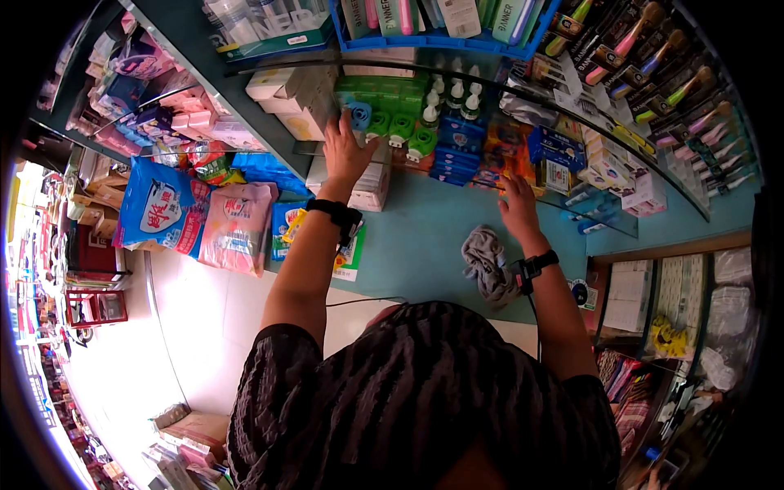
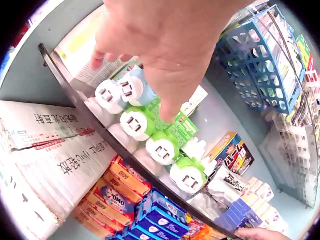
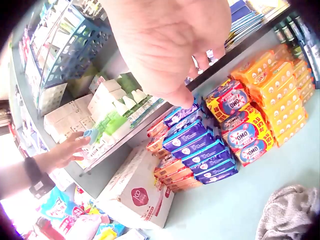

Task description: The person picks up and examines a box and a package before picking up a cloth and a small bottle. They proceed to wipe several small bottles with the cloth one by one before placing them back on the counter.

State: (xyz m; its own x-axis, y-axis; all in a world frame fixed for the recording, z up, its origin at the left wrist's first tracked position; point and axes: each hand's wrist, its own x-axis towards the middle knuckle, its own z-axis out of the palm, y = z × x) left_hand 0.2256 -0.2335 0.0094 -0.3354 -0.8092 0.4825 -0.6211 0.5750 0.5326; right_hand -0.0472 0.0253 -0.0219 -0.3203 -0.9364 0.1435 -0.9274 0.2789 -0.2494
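My left hand reaches over the upper shelf with fingers spread around a row of two-pronged plug-in units. Its fingertips are right at a light blue unit in the left wrist view, and the thumb points down over the green units. In the right wrist view the left hand appears beside the blue unit. My right hand rests at the glass shelf's edge, above blue soap packs and red OMO soap packs; its fingertips are partly hidden in the right wrist view.
A grey cloth lies on the blue-green counter near my right forearm. White cartons stand under the shelf. Above hangs a blue basket. The dark shelf edge runs before the units. Large bagged packs stand at left.
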